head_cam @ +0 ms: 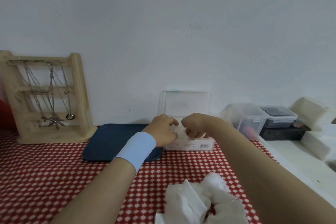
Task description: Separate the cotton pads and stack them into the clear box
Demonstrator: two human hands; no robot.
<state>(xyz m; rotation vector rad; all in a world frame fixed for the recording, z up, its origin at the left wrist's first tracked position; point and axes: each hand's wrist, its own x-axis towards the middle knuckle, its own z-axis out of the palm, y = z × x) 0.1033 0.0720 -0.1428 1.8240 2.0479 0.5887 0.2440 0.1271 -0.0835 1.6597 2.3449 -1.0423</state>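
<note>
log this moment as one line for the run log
left hand: pinches cotton pad | right hand: pinches same pad | where: at open clear box | remaining: pile of pads nearer the person

Clear glossy plastic box, soft white cotton pads, matt wooden rack

A wooden jewelry stand hung with necklaces stood at left on a red-and-white tablecloth, a navy tray beside it. Lidded plastic containers sat at right.
</note>
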